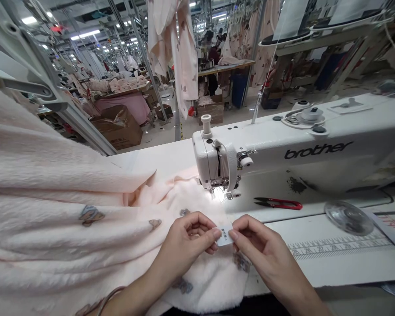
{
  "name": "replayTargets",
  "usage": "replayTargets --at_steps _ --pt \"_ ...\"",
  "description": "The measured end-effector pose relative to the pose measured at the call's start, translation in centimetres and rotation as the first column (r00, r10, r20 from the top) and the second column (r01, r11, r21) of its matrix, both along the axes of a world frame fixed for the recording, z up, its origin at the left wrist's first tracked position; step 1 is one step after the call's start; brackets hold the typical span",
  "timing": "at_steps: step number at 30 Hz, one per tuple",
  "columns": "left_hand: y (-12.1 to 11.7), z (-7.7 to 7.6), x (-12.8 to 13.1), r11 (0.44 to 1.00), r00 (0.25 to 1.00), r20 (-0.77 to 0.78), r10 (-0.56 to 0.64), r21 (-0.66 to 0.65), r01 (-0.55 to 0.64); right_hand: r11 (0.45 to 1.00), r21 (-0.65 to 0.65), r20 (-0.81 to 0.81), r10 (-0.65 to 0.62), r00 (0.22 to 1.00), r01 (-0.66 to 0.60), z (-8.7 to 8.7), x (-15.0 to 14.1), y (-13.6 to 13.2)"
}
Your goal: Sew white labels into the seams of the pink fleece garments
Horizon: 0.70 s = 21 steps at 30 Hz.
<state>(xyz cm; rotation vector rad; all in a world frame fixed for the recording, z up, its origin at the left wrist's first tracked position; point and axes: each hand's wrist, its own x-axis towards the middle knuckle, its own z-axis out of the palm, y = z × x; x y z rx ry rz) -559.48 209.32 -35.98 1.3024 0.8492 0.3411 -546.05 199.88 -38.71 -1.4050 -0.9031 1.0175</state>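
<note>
- The white label [224,236], small and printed, is the centre of the dial here, with 12 o'clock pointing away from the person.
- The left hand [191,240] pinches the label's 9 o'clock edge between thumb and forefinger (the other fingers curl inward).
- The right hand [262,242] grips the 3 o'clock edge in the same narrow way, so the label spans both hands.
- Pale pink plush fabric [49,245] lies in folds from 6 round to 10 o'clock, running under the left forearm (whether it touches the label, I cannot tell).
- The sewing machine [210,160] has its lit needle area at 12 o'clock, just beyond the label (its arm, marked "brother", stretches towards 2).
- Red-handled thread snips [286,204] lie at 2 o'clock, near the right hand.
- A clear round disc [349,218] sits towards 3 o'clock, beside a printed ruler scale [335,249].
- A cardboard box [118,127] stands on the floor, well apart, between 10 and 11.
</note>
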Motion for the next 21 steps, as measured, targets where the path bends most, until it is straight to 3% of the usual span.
replayTargets --at_steps 3,5,9,11,13,15,18,21 --pt "0.3 -0.2 -0.1 1.000 0.999 -0.040 -0.008 0.019 0.009 1.000 -0.026 0.107 -0.008 0.994 0.011 -1.1 0.3 -0.1" --pt "1.1 -0.2 -0.1 0.995 0.995 -0.095 0.004 0.098 0.005 0.999 0.006 0.296 -0.043 0.954 0.043 -2.4 0.6 -0.2" --pt "3.8 -0.6 0.6 0.948 0.969 -0.237 0.067 0.319 0.013 0.977 0.215 0.716 -0.163 0.679 0.007 -5.3 0.8 -0.2" --pt "4.9 -1.5 1.3 0.932 0.948 -0.312 0.068 0.359 0.051 0.964 0.260 0.814 -0.188 0.549 -0.056 -6.5 0.7 -0.1" --pt "5.5 -2.5 1.9 0.923 0.919 -0.391 0.052 0.369 0.105 0.958 0.279 0.852 -0.211 0.480 -0.073 -7.1 0.5 0.0" --pt "5.6 -3.3 2.4 0.922 0.897 -0.440 0.042 0.362 0.134 0.951 0.297 0.848 -0.225 0.481 -0.080 -7.2 0.4 0.1" --pt "5.6 -3.5 2.9 0.933 0.915 -0.402 0.043 0.343 0.107 0.958 0.273 0.820 -0.185 0.542 -0.086 -6.6 1.0 0.4" --pt "5.7 -3.7 3.3 0.938 0.933 -0.357 0.045 0.336 0.083 0.968 0.236 0.848 -0.162 0.504 -0.087 -6.0 1.9 1.0"
